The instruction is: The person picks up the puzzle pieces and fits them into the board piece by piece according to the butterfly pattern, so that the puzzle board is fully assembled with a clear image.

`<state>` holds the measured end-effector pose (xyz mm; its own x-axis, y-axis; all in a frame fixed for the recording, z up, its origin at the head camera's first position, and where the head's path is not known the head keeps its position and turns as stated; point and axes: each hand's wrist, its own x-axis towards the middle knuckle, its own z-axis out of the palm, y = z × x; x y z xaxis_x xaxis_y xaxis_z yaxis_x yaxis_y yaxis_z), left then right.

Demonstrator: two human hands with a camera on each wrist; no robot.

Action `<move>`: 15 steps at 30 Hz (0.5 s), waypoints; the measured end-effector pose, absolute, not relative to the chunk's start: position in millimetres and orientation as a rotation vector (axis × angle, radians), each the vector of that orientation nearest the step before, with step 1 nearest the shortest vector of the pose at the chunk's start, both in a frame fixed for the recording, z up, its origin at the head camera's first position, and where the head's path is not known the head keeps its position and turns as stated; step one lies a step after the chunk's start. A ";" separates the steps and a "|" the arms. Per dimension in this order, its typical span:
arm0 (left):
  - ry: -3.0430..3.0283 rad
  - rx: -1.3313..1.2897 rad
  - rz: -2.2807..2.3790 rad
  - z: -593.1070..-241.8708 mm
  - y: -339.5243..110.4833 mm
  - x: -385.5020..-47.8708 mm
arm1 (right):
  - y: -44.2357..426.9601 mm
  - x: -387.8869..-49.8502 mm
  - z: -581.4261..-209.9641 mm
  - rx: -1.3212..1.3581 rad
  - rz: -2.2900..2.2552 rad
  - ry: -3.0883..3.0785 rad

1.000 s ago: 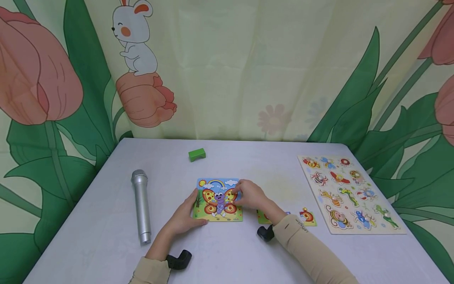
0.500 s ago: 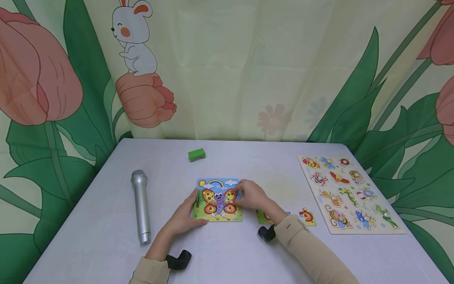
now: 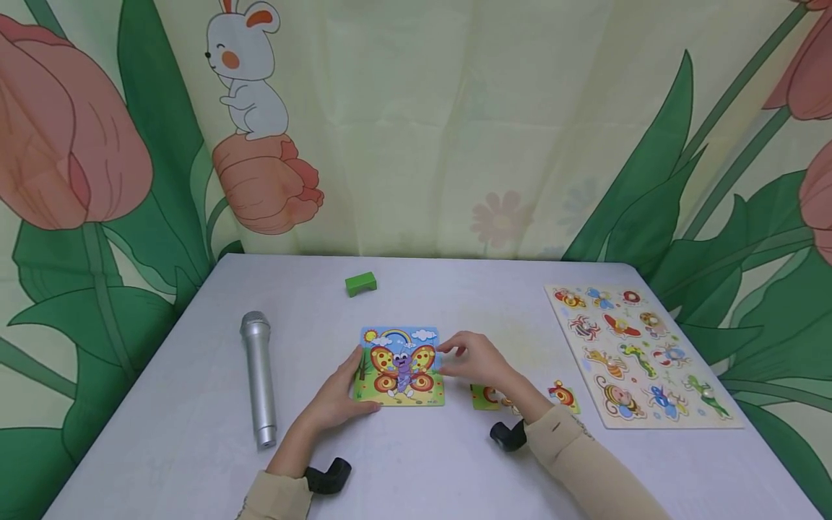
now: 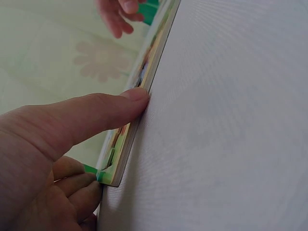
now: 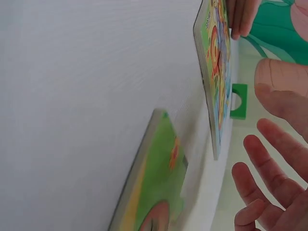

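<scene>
A square butterfly puzzle (image 3: pixel 403 368) lies flat on the table, its picture whole in the head view. My left hand (image 3: pixel 339 393) holds its near left corner: the thumb is against the near edge, and the fingers are along the left side. In the left wrist view, the thumb of the left hand (image 4: pixel 82 120) meets the edge of the board (image 4: pixel 118 166). My right hand (image 3: pixel 481 357) is just beside the puzzle's right edge. In the right wrist view, its fingers (image 5: pixel 269 159) are spread and bent loosely, apart from the board (image 5: pixel 214 72), with nothing between them.
Under the right forearm lies a second colourful puzzle (image 3: pixel 482 399), partly hidden. A silver microphone (image 3: pixel 260 383) lies at left. A green block (image 3: pixel 360 284) is at the back. A large picture board of animals (image 3: pixel 640 361) lies at right.
My right hand has let go of the butterfly puzzle's right side and drawn back slightly to the right, uncovering the right wing. The left hand and the puzzle have stayed put.
</scene>
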<state>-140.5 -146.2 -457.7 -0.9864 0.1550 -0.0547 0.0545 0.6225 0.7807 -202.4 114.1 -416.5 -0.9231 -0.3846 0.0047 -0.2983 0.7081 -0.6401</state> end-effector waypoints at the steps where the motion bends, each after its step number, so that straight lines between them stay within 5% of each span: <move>1: 2.723 0.176 1.303 -457.8 -146.2 -140.5 | 117.1 -200.4 -416.0 -0.552 -1.023 2.777; 15: 2.734 0.196 1.299 -458.1 -146.0 -140.5 | 160.2 -175.4 -424.1 -0.520 -1.013 2.753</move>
